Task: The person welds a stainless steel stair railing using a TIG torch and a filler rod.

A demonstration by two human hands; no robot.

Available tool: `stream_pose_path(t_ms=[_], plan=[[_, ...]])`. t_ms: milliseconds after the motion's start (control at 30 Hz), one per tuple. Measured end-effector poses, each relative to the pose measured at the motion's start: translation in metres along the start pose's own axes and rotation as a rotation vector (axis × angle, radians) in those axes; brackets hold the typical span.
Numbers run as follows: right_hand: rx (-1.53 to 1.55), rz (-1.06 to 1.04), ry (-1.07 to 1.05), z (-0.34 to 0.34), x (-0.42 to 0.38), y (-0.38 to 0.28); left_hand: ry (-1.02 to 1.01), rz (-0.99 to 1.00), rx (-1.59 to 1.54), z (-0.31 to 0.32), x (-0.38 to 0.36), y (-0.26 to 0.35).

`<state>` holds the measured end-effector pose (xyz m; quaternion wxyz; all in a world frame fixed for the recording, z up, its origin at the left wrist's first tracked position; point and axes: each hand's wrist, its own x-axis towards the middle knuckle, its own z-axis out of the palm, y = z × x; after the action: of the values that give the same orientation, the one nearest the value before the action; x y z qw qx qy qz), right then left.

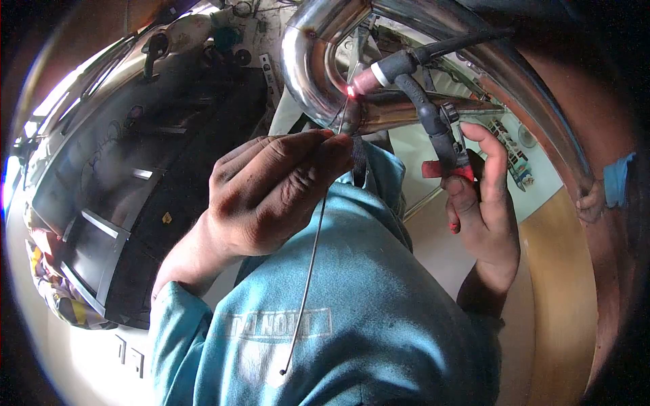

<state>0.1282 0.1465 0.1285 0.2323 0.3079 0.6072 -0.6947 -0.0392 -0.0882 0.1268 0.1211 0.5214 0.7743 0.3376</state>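
Note:
My left hand (274,193), closed, pinches a thin filler rod (310,267). The rod's upper tip meets a bright red-white glow on a shiny bent metal pipe (308,81); its lower end hangs in front of the blue shirt. In my right hand (484,203) is a TIG welding torch (423,108), gripped near its red lower part, with the index finger raised beside the handle. The torch's pinkish nozzle points at the glowing spot, close to the rod tip. The palm side of my left fingers is hidden.
A black panel or case with metal strips (112,227) stands at the left. Another pipe section (426,111) runs right, behind the torch. Small items lie on a pale surface (535,183). A small hand with a blue sleeve (617,181) shows far right, possibly a reflection.

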Motion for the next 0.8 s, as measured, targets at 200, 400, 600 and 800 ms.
stream_pose_path(t_ms=[200, 400, 600, 800], plan=[[-0.017, 0.002, 0.015, 0.002, 0.001, -0.001, 0.022, 0.009, -0.016, 0.001, -0.001, -0.002], [-0.097, -0.024, 0.028, 0.002, -0.001, 0.001, 0.026, 0.02, -0.041, 0.001, -0.005, -0.002], [-0.012, 0.002, 0.007, 0.001, 0.0, -0.001, -0.051, -0.094, 0.002, -0.004, 0.0, 0.008], [-0.027, 0.016, 0.013, 0.002, -0.001, -0.002, -0.008, 0.007, -0.001, -0.002, 0.0, 0.0]])
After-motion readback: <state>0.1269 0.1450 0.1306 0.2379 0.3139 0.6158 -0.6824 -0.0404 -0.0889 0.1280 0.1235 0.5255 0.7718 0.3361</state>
